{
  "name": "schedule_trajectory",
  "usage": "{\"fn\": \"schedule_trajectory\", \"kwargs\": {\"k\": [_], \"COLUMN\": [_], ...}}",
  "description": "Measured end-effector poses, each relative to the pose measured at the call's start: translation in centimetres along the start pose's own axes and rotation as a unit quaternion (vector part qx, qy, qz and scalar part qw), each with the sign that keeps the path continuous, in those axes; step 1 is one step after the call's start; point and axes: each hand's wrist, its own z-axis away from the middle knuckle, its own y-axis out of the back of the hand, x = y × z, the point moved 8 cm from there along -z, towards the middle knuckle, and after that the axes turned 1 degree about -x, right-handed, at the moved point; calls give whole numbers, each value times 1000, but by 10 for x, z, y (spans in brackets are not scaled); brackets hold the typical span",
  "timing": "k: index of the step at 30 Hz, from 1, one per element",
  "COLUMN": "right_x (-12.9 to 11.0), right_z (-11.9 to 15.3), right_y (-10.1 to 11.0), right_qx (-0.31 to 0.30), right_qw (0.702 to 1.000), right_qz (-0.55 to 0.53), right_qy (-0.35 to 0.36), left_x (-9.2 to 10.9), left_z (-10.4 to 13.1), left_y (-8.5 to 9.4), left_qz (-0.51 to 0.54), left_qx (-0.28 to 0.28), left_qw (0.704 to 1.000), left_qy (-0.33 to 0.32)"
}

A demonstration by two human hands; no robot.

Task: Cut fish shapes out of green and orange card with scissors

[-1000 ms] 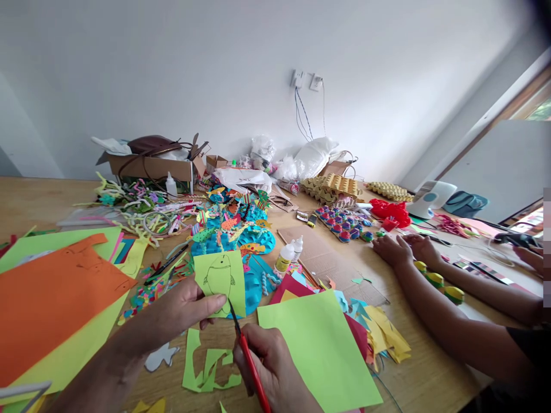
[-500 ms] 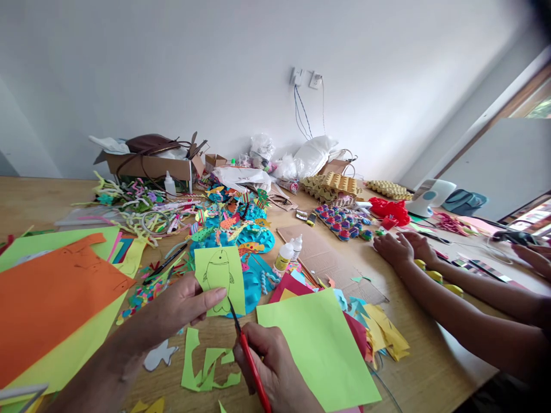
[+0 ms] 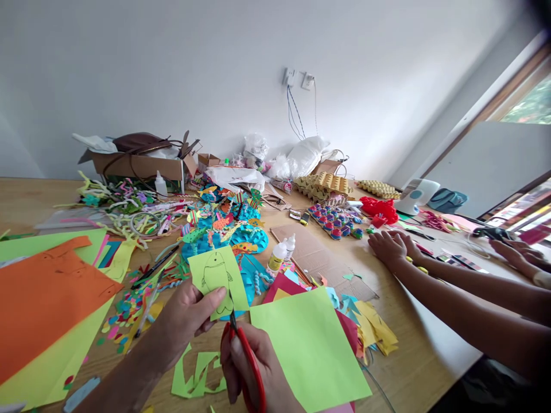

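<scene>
My left hand (image 3: 191,312) pinches a light green paper piece (image 3: 236,269) by its lower left, thumb on top. A fish outline is drawn on the paper in dark lines. My right hand (image 3: 258,361) grips red-handled scissors (image 3: 253,373), whose dark blades meet the paper's lower edge beside the fish's tail. Below the paper, green paper scraps (image 3: 198,373) lie on the table. A whole light green sheet (image 3: 307,344) rests to the right, partly over dark red paper. On the left lies an orange sheet (image 3: 47,304) with pencil drawings.
Glue bottles (image 3: 278,257) stand beyond the paper, near a cardboard sheet (image 3: 318,258). Behind are blue decorated crafts (image 3: 253,238), pipe cleaners (image 3: 124,209) and egg cartons (image 3: 322,186). Another person's hands (image 3: 390,248) rest on the table at right; more hands (image 3: 516,255) show farther right.
The scissor handles have spread apart and my right hand has shifted slightly left. The green paper has tilted a little. The whole view has moved somewhat.
</scene>
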Motion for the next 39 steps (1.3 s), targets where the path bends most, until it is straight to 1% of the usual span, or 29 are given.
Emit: {"fn": "schedule_trajectory", "kwargs": {"k": [5,10,14,18,24,27,31,34,39], "right_x": [2,-1,-2,0,-1,-2,-1,-2,-5], "right_z": [-2,-2,-1,-2,-3,-3,-3,-4,-4], "right_y": [-1,-2,-2,0,2,2,4,4,6], "right_qx": [3,8,11,8,23,35,56,51,43], "right_qw": [1000,1000,1000,1000,999,999,998,999,999], "right_qz": [-13,-7,-7,-7,9,6,-8,3,20], "right_qy": [7,5,11,21,33,35,17,8,15], "left_x": [0,0,2,4,0,-2,-2,-2,-4], "left_z": [0,-1,1,3,1,2,4,5,5], "left_y": [0,0,0,0,-3,-1,-2,-2,-1], "left_qz": [-13,-34,-41,-29,-31,-20,-1,6,9], "left_qx": [9,0,20,49,20,41,59,63,61], "left_qw": [1000,999,999,998,999,999,998,998,998], "left_qy": [-13,-18,-20,-17,-16,-6,8,15,15]}}
